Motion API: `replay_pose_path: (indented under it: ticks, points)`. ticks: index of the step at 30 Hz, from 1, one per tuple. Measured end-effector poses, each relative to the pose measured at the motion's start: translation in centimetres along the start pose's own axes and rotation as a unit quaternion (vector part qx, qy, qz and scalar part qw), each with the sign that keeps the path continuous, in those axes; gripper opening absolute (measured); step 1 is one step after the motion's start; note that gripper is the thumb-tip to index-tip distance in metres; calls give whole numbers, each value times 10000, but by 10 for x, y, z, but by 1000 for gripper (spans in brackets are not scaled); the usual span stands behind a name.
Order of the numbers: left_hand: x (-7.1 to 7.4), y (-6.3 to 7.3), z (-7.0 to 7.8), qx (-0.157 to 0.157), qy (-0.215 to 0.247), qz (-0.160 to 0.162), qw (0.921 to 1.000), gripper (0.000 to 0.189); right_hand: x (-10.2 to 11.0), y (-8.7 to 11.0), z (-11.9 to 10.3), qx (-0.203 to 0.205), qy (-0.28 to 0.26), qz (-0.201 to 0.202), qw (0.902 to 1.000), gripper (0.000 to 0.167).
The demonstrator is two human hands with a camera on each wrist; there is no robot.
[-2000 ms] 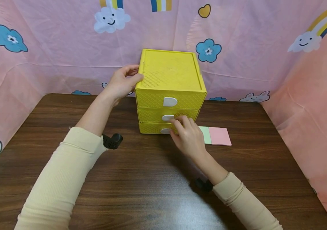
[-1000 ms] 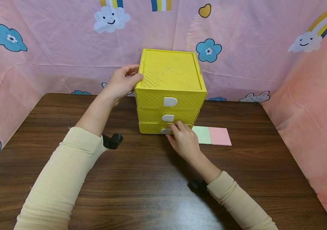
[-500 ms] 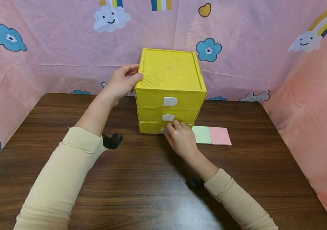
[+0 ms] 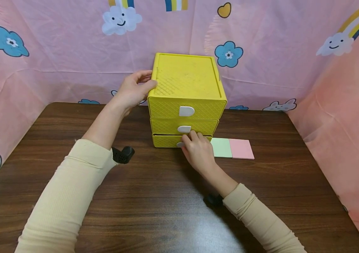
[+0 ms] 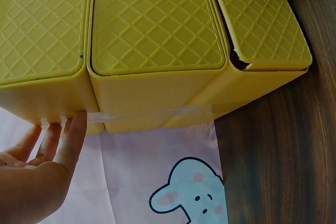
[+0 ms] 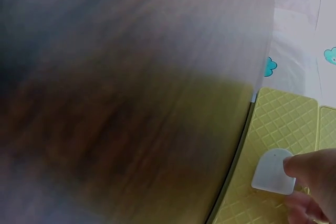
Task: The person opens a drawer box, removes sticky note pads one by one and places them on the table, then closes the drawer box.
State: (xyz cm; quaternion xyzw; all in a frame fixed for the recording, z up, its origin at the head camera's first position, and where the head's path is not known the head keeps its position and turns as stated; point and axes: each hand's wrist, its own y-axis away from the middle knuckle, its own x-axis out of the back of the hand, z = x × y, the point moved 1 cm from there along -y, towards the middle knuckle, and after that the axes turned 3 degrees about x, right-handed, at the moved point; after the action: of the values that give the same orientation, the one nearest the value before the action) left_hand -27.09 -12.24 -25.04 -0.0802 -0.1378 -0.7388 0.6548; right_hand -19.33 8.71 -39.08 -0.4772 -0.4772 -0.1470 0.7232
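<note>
A yellow drawer cabinet (image 4: 187,77) with three stacked drawers stands at the back of the table. My left hand (image 4: 136,89) steadies its upper left edge, thumb on the top. In the left wrist view, the left hand's straight fingers (image 5: 76,135) touch the side wall. At the bottom drawer (image 4: 165,141), my right hand (image 4: 199,151) pinches the white handle (image 6: 274,171), its thumb (image 6: 304,165) against it in the right wrist view. A narrow dark gap above that drawer's front shows it slightly pulled out. The upper drawers sit closed.
A green square of paper (image 4: 221,147) and a pink square (image 4: 241,149) lie side by side on the dark wooden table (image 4: 154,196), right of the cabinet. A pink patterned cloth (image 4: 72,42) hangs close behind. A blurred surface fills much of the right wrist view.
My right hand has moved down from beside the middle handle to the bottom one and taken hold of it. The bottom drawer has come out slightly. My left hand has stayed in place.
</note>
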Motion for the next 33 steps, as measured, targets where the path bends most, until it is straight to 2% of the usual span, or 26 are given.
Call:
replay_pose_path:
  ticks: [9, 18, 25, 33]
  points:
    - [-1, -1, 0, 8, 31, 17, 10000, 53, -4, 2, 0, -17, -171, 167, 9997, 19]
    - [0, -1, 0, -34, -26, 27, 10000, 53, -5, 2, 0, -1, -105, 128, 9999, 18]
    - [-1, 0, 0, -7, -8, 16, 10000, 53, -4, 1, 0, -33, -118, 115, 9999, 10]
    - [-1, -1, 0, 18, 18, -11, 10000, 54, -2, 2, -2, -17, -159, 164, 9997, 8]
